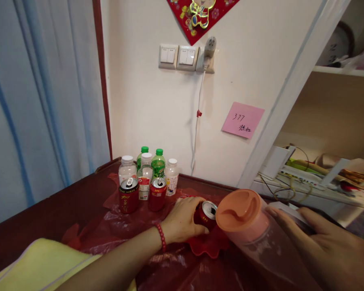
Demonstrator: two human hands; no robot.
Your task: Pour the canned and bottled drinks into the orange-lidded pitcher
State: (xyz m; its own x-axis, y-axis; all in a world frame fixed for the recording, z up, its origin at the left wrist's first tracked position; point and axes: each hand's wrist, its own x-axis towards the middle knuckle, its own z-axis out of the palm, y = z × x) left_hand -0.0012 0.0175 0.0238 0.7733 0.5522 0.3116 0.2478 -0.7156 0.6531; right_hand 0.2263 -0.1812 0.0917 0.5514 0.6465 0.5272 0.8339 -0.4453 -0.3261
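My left hand point(185, 220), with a red bead bracelet at the wrist, is wrapped round an opened red can point(205, 216), which tilts a little above a red scalloped dish point(208, 246). At the right, my right hand point(324, 246) holds a clear pitcher point(273, 246) with an orange lid point(239, 210), leaning toward the can. To the left stand two more opened cans, a dark red one point(129, 200) and a red one point(157, 198). Behind them are several bottles, some with white caps point(171, 178) and two with green caps point(159, 161).
Red plastic film point(109, 226) covers part of the dark red table point(48, 214). A yellow cloth point(42, 262) lies at the front left. Behind the table rises a wall with a plugged-in cord point(196, 133). Shelves point(346, 72) with a white router point(300, 178) are at the right.
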